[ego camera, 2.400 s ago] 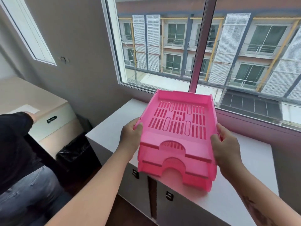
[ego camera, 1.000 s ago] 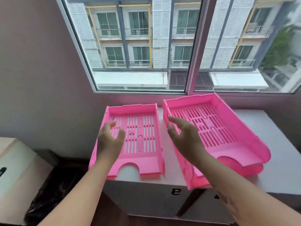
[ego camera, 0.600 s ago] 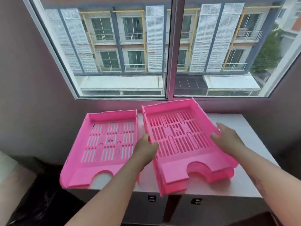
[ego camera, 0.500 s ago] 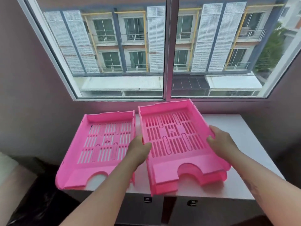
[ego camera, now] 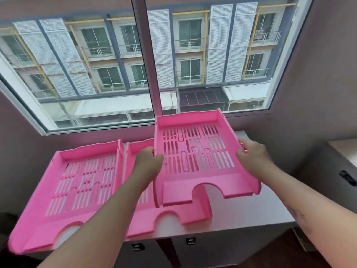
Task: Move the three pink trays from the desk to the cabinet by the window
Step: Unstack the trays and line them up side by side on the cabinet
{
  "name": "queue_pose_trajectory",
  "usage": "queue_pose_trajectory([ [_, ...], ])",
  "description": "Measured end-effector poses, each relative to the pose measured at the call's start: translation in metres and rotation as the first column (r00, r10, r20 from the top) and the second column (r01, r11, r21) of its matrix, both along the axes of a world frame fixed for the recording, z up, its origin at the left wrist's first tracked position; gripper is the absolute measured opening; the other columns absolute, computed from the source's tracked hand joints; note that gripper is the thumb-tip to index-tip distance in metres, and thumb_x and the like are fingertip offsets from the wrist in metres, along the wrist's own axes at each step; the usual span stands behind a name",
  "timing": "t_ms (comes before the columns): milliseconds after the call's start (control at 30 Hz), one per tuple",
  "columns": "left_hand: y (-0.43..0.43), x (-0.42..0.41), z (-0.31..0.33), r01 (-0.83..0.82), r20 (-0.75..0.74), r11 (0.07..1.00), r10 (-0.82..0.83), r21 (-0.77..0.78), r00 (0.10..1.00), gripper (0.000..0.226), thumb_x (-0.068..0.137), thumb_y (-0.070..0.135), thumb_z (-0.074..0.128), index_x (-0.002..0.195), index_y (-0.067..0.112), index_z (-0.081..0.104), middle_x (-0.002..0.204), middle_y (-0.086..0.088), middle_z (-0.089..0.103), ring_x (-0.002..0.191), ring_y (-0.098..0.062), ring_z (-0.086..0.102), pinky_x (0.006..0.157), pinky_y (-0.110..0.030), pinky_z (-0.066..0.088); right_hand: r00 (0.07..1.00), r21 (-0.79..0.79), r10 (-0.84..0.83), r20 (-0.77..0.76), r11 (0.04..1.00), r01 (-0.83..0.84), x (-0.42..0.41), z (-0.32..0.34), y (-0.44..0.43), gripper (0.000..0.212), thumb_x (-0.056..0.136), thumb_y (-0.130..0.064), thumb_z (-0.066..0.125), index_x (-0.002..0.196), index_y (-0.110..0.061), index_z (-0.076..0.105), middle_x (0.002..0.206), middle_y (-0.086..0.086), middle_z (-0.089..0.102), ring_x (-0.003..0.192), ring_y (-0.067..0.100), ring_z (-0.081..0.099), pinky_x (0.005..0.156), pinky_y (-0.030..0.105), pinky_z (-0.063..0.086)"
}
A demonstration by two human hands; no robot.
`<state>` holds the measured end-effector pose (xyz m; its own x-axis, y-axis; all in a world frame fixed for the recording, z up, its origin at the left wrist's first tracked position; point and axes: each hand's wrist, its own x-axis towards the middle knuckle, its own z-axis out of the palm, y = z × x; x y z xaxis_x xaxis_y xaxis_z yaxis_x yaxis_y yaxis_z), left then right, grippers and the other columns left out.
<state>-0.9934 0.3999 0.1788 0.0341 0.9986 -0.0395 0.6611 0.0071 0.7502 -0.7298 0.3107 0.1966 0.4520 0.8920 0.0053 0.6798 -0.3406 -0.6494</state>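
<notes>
Three pink slotted trays are at the white cabinet (ego camera: 251, 213) under the window. The left tray (ego camera: 63, 190) lies flat, its front corner hanging past the cabinet's left edge. The middle tray (ego camera: 185, 213) lies beside it, largely hidden under the raised one and my left arm. I hold the third tray (ego camera: 199, 161) in the air above the cabinet's right half, tilted toward me. My left hand (ego camera: 147, 163) grips its left wall and my right hand (ego camera: 253, 153) grips its right wall.
The window (ego camera: 146, 60) rises directly behind the cabinet. A second cabinet with a dark handle (ego camera: 347, 177) stands at the right, close to the raised tray. The cabinet's doors carry small black latches (ego camera: 190, 241). Bare white top shows at the right.
Both hands closed on the upper tray of the right-hand pair and lifted it up and to the right, uncovering the tray beneath. The left tray stayed put.
</notes>
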Motion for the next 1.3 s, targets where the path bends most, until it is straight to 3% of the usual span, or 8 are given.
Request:
queue_pose_trajectory([
  [167, -0.015, 0.087, 0.0, 0.142, 0.031, 0.988, -0.14, -0.053, 0.99, 0.017, 0.088, 0.009, 0.049, 0.071, 0.01, 0.046, 0.074, -0.009, 0.05, 0.055, -0.016, 0.041, 0.048, -0.028, 0.032, 0.986, 0.048, -0.166, -0.024, 0.985, 0.167, 0.071, -0.001, -0.039, 0.042, 0.089, -0.004, 0.05, 0.13, -0.009, 0.059, 0.119, 0.015, 0.069, 0.091, 0.028, 0.062, 0.077, 0.031, 0.048],
  [267, -0.023, 0.121, -0.016, 0.199, -0.088, 0.971, -0.212, -0.133, 0.973, 0.027, 0.091, 0.021, 0.044, 0.107, 0.004, 0.057, 0.108, -0.017, 0.063, 0.092, -0.032, 0.063, 0.079, -0.042, 0.055, 0.975, -0.013, -0.218, -0.042, 0.976, 0.218, 0.103, -0.015, -0.058, 0.049, 0.09, -0.006, 0.051, 0.138, -0.01, 0.053, 0.132, 0.014, 0.062, 0.117, 0.03, 0.059, 0.099, 0.038, 0.044],
  [500, -0.037, 0.136, -0.056, 0.238, -0.466, 0.965, -0.26, -0.107, 0.846, 0.037, 0.094, 0.025, 0.041, 0.124, 0.008, 0.053, 0.137, -0.014, 0.051, 0.126, -0.031, 0.046, 0.105, -0.046, 0.041, 0.961, -0.05, -0.215, -0.174, 0.977, 0.209, 0.121, -0.065, -0.071, 0.051, 0.092, -0.003, 0.049, 0.142, -0.01, 0.048, 0.137, 0.012, 0.059, 0.123, 0.028, 0.056, 0.104, 0.037, 0.041],
  [700, -0.059, 0.124, -0.078, 0.261, -0.174, 0.955, -0.284, -0.145, 0.943, 0.07, 0.098, 0.029, 0.047, 0.155, 0.016, 0.009, 0.164, 0.001, 0.0, 0.15, -0.019, 0.011, 0.117, -0.038, 0.018, 0.967, -0.055, -0.135, -0.215, 0.991, 0.126, 0.125, -0.093, -0.071, 0.051, 0.096, -0.005, 0.045, 0.146, -0.015, 0.042, 0.142, 0.01, 0.054, 0.126, 0.026, 0.053, 0.104, 0.035, 0.041],
  [767, -0.071, 0.116, -0.083, 0.23, -0.084, 0.966, -0.241, -0.119, 0.967, 0.076, 0.096, 0.035, 0.05, 0.156, 0.019, 0.006, 0.164, 0.004, 0.006, 0.15, -0.015, 0.01, 0.117, -0.036, 0.015, 0.999, -0.113, -0.034, 0.019, 0.993, 0.036, 0.123, -0.101, -0.072, 0.054, 0.096, -0.009, 0.046, 0.148, -0.016, 0.037, 0.153, 0.01, 0.039, 0.138, 0.026, 0.04, 0.111, 0.038, 0.035],
  [900, -0.094, 0.099, -0.096, 0.237, -0.064, 0.963, -0.246, -0.125, 0.967, 0.083, 0.091, 0.049, 0.051, 0.155, 0.024, 0.005, 0.163, 0.007, 0.012, 0.148, -0.014, 0.019, 0.117, -0.04, 0.024, 0.769, -0.18, 0.284, 0.572, 0.959, -0.22, 0.096, -0.108, -0.063, 0.055, 0.089, -0.032, 0.053, 0.142, -0.019, 0.047, 0.152, 0.014, 0.041, 0.143, 0.031, 0.032, 0.117, 0.051, 0.022],
  [1067, -0.106, 0.092, -0.101, 0.271, -0.131, 0.956, -0.285, -0.114, 0.949, 0.092, 0.089, 0.055, 0.051, 0.155, 0.024, -0.003, 0.162, 0.007, 0.014, 0.146, -0.017, 0.025, 0.114, -0.04, 0.03, 0.843, -0.406, 0.432, 0.319, 0.867, -0.291, 0.067, -0.136, -0.053, 0.065, 0.091, -0.063, 0.021, 0.152, -0.045, 0.004, 0.163, 0.0, -0.008, 0.149, 0.025, -0.012, 0.119, 0.044, -0.006],
  [1300, -0.094, 0.092, -0.105, 0.264, -0.143, 0.961, -0.274, -0.085, 0.951, 0.085, 0.09, 0.05, 0.051, 0.154, 0.029, -0.002, 0.16, 0.007, 0.024, 0.144, -0.017, 0.029, 0.113, -0.042, 0.032, 0.813, -0.443, 0.493, 0.31, 0.832, -0.335, 0.068, -0.144, -0.025, 0.069, 0.087, -0.071, 0.017, 0.149, -0.049, -0.004, 0.16, -0.001, -0.019, 0.147, 0.024, -0.018, 0.12, 0.045, -0.006],
])
